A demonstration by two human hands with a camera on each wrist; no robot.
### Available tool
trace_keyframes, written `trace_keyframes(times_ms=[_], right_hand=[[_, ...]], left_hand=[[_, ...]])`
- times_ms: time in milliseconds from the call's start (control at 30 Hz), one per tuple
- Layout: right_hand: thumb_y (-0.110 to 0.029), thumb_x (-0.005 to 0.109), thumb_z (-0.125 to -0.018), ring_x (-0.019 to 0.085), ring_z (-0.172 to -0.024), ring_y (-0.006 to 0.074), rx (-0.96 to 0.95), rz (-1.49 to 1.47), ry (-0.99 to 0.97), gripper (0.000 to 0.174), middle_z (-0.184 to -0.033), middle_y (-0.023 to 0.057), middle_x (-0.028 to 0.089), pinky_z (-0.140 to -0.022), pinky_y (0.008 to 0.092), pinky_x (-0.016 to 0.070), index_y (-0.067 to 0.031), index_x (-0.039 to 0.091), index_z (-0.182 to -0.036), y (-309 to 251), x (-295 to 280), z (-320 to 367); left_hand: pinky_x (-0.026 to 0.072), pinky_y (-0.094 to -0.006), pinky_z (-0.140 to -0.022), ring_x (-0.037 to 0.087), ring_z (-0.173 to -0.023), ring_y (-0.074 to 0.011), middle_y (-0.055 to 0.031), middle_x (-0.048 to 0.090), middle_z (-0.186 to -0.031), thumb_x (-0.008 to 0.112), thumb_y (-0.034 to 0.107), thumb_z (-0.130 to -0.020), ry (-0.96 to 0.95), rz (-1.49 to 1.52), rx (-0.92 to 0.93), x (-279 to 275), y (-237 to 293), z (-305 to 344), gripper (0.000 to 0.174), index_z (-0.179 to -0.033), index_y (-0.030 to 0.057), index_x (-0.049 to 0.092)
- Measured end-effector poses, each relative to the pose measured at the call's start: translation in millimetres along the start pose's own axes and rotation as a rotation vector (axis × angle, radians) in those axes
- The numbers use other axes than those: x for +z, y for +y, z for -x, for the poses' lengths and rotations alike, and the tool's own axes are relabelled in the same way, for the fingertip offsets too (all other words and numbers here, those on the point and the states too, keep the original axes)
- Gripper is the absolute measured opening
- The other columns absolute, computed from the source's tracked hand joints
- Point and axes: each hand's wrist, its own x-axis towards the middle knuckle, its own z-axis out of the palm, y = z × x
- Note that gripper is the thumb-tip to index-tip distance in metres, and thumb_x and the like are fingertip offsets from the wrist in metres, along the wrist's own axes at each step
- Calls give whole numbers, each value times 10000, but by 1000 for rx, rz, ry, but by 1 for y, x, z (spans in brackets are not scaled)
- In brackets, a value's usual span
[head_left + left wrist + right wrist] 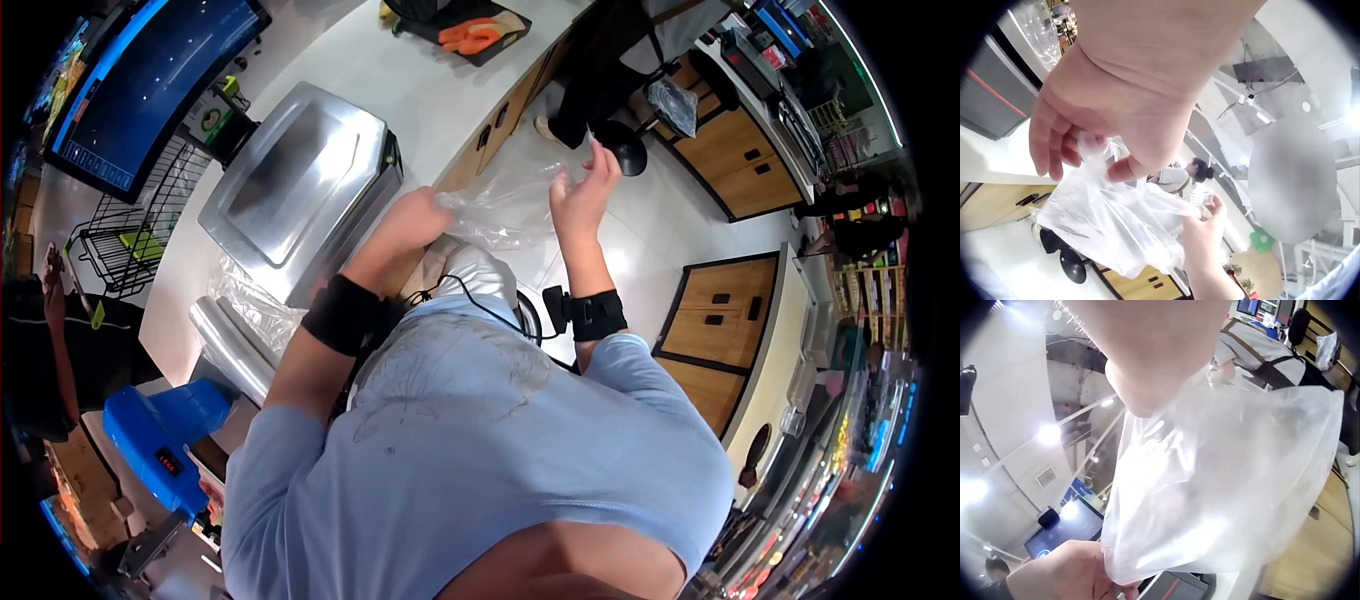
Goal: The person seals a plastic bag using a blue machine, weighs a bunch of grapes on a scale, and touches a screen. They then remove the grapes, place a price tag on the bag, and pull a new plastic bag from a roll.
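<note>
A clear plastic bag (505, 205) stretches between the two hands. My left hand (415, 217) grips its gathered end, which bunches between fingers and thumb in the left wrist view. My right hand (585, 195) is raised at the bag's other side, pinching a small white printed label (1201, 198) between thumb and fingers, with the bag's edge against that hand. The bag (1216, 475) looks thin and see-through, with nothing showing inside it. Beside my left hand stands a scale with a steel pan (300, 175) on the white counter (330, 60).
A monitor (150, 90) stands behind the scale. Rolls of clear plastic (228, 340) and a blue device (165, 450) are at the left. Orange gloves (475, 35) lie on a dark tray. Another person (610, 70) is across the aisle, near wooden cabinets (720, 320).
</note>
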Motion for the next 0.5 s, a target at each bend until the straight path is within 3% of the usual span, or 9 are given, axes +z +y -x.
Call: trace_keyframes(times_ms=[33,67,133,200,267,333,400,467,500], right_hand=[[77,609,-721,504,-926,246,-26,55,31,609,-1242,154,362,-718,313,472,2,405,-1290,-3,-4,-2],[77,609,-721,504,-926,246,-32,54,37,609,-1242,154,362,-718,313,472,2,405,-1290,-8,-9,-1],[79,614,-717,504,-929,197,67,-144,78,606,-1234,137,365,-619,251,463,0,407,-1281,-24,-15,-4],[92,628,-702,511,-872,169,-4,-190,155,609,-1221,132,365,-555,214,437,-3,410,-1262,-47,-16,-11],[126,631,-693,505,-897,173,-244,-363,214,707,-1237,121,321,-530,212,443,-25,347,-1322,-68,-12,-16],[120,647,-681,510,-895,179,-327,-440,224,721,-1229,124,326,-521,213,440,-23,342,-1319,-95,-13,-23],[72,696,-669,518,-898,197,-474,-517,208,715,-1207,129,342,-508,209,433,-24,359,-1292,-113,-7,-25],[-28,756,-672,522,-907,221,-653,-489,192,664,-1170,130,373,-535,226,443,-35,404,-1235,-134,-3,-29],[-85,782,-676,524,-912,233,-758,-454,181,637,-1147,128,393,-567,247,458,-43,428,-1204,-147,-5,-31]], left_hand=[[479,-406,-705,622,-815,-387,-226,644,-825,575,277,-831,-34,82,-58,-11,5,7,314,-777,-27,630],[479,-406,-705,622,-815,-387,-226,644,-825,575,277,-831,-27,82,-53,-21,6,11,314,-777,-27,630],[472,-329,-673,623,-746,-270,-184,638,-758,575,264,-864,251,231,-113,-45,5,16,311,-735,-15,627],[456,-262,-679,583,-714,-155,-130,646,-770,560,197,-890,449,362,-59,-73,0,27,249,-769,-1,649],[451,-248,-681,576,-721,-118,-82,651,-776,555,165,-894,811,531,203,-100,7,48,213,-816,-4,660],[454,-251,-708,583,-747,-139,-65,659,-831,517,133,-903,1074,476,297,-127,-21,67,202,-893,-14,657],[458,-257,-743,592,-805,-151,-70,660,-870,467,94,-911,1085,362,346,-157,-30,104,226,-970,-35,642],[454,-246,-720,584,-788,-138,-73,651,-901,434,82,-919,1245,76,334,-172,-37,129,263,-1055,-49,617],[452,-236,-710,577,-768,-133,-70,639,-903,432,86,-920,1345,114,279,-176,-38,138,275,-1088,-46,604]])
